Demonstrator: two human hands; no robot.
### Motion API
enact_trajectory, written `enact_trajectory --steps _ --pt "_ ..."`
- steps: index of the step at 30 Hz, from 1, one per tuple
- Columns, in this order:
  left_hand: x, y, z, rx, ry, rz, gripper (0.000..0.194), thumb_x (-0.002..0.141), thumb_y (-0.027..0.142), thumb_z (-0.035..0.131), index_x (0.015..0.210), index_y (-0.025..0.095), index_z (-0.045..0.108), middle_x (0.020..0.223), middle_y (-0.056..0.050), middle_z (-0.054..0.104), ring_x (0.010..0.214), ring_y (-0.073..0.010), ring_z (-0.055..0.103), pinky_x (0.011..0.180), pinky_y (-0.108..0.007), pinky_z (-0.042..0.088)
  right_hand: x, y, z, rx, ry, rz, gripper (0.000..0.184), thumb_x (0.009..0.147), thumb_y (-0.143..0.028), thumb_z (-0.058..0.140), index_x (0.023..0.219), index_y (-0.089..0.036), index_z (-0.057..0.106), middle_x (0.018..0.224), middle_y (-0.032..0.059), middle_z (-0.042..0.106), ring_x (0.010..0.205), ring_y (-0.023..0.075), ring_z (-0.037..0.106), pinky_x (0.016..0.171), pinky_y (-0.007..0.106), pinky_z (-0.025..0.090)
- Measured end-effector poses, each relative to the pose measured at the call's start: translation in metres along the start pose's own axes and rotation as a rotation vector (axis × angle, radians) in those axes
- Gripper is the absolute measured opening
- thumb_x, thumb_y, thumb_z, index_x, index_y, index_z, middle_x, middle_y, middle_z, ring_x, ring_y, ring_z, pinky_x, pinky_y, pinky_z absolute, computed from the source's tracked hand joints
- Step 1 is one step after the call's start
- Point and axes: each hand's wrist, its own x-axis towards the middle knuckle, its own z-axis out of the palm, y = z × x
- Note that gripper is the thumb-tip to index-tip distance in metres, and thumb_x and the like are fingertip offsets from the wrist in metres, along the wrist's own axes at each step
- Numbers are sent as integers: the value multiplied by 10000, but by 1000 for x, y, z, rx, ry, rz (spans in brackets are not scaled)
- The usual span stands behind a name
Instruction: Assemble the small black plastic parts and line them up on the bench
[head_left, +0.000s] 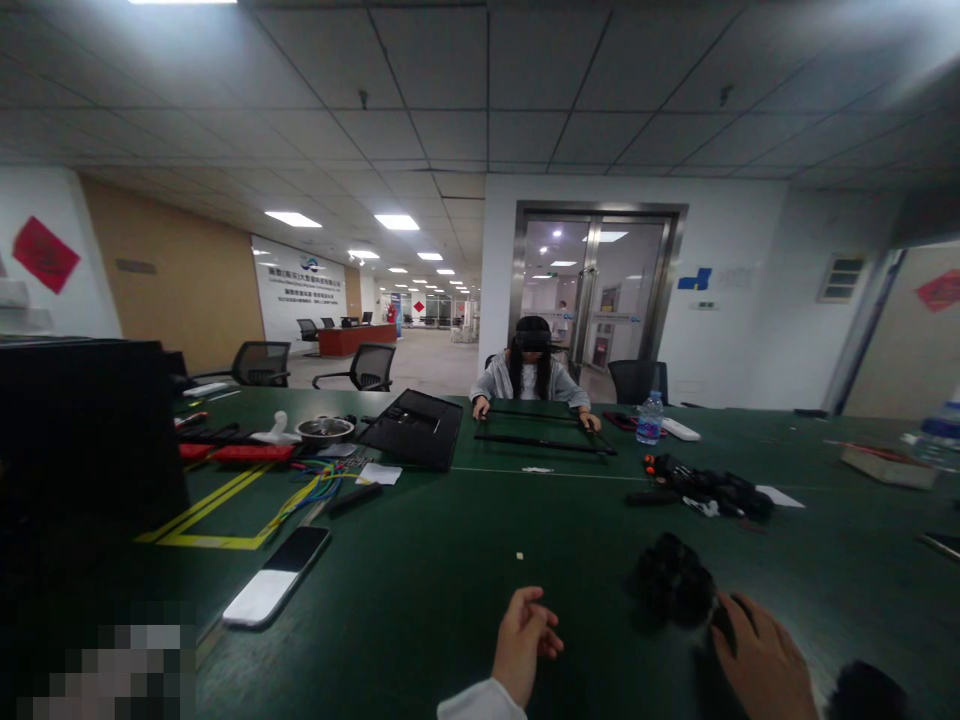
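My left hand (523, 640) is over the near middle of the table, palm turned sideways. Its fingers are loosely bent and apart, with nothing in them. To its right, my right hand (765, 655) has its fingers curled at the right edge of a black lumpy bundle (671, 580). The bundle is dark and blurred, so its exact kind does not show. Another dark thing (866, 690) is at the bottom edge, right of that hand. A small pale square piece (519, 556) lies on the table beyond my left hand.
Across the green table (465, 530), a person holds a thin black frame (544, 440). Left are a phone (277, 578), coloured wires (311, 490), a metal bowl (325, 429) and a black panel (416, 428). Right are a bottle (649, 418) and a black cluttered pile (712, 487).
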Motion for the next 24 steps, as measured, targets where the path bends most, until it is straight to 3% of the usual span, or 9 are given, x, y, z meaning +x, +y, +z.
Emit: enact_trajectory --steps 10,24 --pt "-6 11 6 5 22 -18 377 631 387 567 896 140 462 664 -8 529 491 -114 533 467 -226 346 -2 12 11 170 -45 85 266 707 -284 340 853 -142 510 878 134 513 794 267 545 741 399 448" --pt "0 2 5 -7 20 21 418 585 413 576 877 144 444 635 3 525 456 -104 516 442 -216 323 -6 11 17 177 -118 124 264 718 -384 361 802 -164 480 792 121 522 713 271 555 649 397 459"
